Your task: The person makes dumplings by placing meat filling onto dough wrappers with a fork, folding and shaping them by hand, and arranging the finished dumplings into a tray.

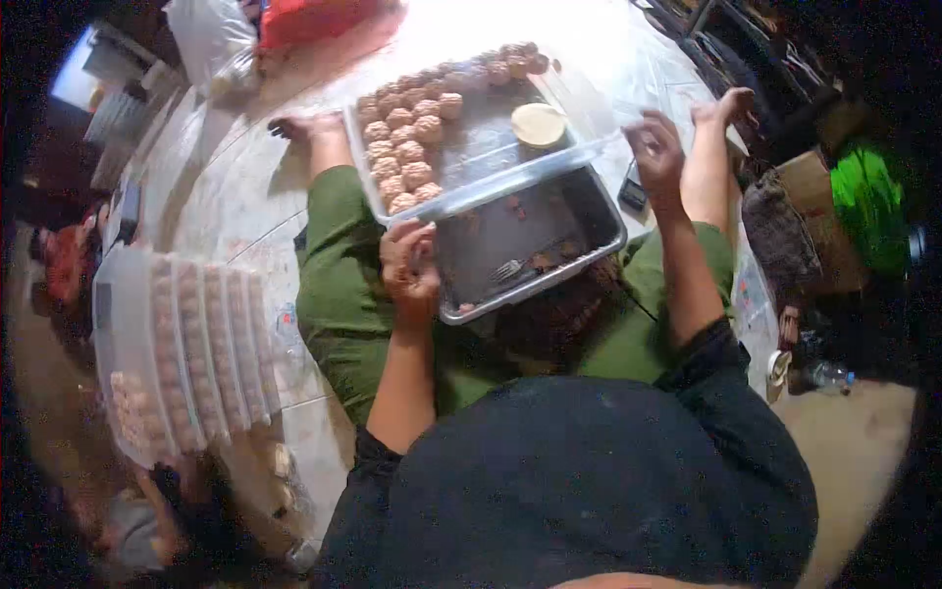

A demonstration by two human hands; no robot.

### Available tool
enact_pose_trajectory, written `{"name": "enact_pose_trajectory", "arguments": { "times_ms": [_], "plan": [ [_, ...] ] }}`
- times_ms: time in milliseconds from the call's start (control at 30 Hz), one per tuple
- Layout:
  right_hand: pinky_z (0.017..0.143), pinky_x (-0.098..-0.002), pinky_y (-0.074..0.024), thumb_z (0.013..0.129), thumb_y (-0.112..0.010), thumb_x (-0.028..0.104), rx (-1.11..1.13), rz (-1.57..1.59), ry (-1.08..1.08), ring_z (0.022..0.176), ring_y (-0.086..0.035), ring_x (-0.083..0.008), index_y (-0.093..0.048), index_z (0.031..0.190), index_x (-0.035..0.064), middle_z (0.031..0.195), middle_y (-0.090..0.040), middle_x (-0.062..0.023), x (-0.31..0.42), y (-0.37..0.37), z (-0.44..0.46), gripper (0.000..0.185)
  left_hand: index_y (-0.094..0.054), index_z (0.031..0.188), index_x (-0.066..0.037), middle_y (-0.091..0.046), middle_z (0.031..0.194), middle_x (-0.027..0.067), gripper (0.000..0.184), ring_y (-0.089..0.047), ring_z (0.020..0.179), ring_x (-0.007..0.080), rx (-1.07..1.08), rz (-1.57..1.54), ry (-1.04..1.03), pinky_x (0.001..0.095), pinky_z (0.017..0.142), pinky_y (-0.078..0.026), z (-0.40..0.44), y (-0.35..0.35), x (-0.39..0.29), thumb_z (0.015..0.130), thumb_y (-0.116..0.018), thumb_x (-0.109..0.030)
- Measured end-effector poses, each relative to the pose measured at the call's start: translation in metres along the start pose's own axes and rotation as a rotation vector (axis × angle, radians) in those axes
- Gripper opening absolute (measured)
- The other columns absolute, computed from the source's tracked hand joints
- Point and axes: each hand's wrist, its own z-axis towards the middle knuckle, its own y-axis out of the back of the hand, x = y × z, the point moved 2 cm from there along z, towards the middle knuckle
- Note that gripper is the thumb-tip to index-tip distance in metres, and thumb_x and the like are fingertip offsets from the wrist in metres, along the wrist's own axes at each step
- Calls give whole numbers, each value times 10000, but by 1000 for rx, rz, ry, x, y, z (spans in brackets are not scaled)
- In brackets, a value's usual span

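My left hand [410, 263], with its fingers curled, is at the near left corner of a clear plastic box [530, 169]. Whether it grips that corner or something small, I cannot make out. Slightly blurred, my right hand [655, 152] is raised by the box's right corner, fingers bent inward; anything in them is hidden. Rows of rough, pinkish-brown balls [407, 147] fill the box's left side and far edge. A round cream-coloured disc [539, 126] is on its right side. Closer to my body, a dark tray [491, 240] holds a fork [507, 270] and scraps.
On the left stands a stack of clear containers [182, 344] filled with similar balls. A small dark device [633, 188] lies right of the tray. Farther off are a white plastic bag [214, 44] and a red bag [314, 20]. A cardboard box [819, 226] is at right.
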Motion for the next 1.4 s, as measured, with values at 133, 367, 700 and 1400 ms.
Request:
{"name": "enact_pose_trajectory", "arguments": {
  "times_ms": [133,367,700,1400],
  "plan": [
    [696,-305,-500,792,-606,51,515,72,-17,825,-606,-199,-617,1023,51,992,-621,-122,10,-65,53,232,-570,973,-7,-539,1029,126,231,-569,895,181,273,-96,-26,286,756,-489,15,-27,-21,750,-594,46],
    [663,-335,-493,755,-628,137,899,-281,-218,726,-639,-271,-668,887,75,795,-643,-156,-29,-124,56,151,-572,973,-17,-552,1024,109,248,-584,854,183,302,-246,177,275,747,-486,14,-24,-8,736,-601,53],
    [676,-322,-498,767,-611,114,636,-482,146,795,-633,-257,-621,803,99,938,-636,-93,-5,-110,63,40,-581,974,-28,-557,1005,109,269,-597,805,177,345,-368,192,278,732,-488,15,-24,0,719,-604,52],
    [629,-280,-458,750,-648,64,1103,418,-59,670,-526,-110,-566,905,35,724,-584,-42,155,-93,-30,178,-531,1110,15,-592,1014,76,403,-567,920,151,565,-908,719,293,861,-440,3,4,2,710,-489,39]
  ]
}}
